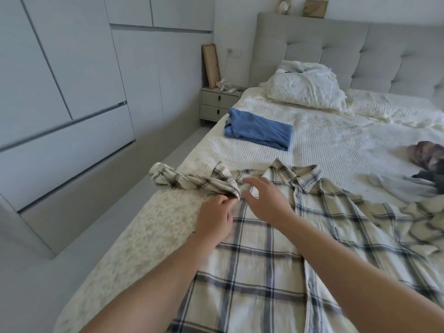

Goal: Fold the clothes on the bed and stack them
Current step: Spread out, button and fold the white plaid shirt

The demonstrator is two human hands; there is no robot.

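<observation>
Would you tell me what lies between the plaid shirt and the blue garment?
Only bare bedspread, in the head view, between shirt and blue garment.

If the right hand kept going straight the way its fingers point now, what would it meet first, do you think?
Probably the bunched sleeve of the plaid shirt. The open right hand points up-left toward the shoulder seam, where the left hand already pinches the cloth. Its height above the fabric is unclear.

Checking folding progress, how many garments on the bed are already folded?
1: the blue garment lies folded near the bed's left edge. The plaid shirt is spread flat, and the dark clothes at the right edge are unfolded; more may lie out of view.
</observation>
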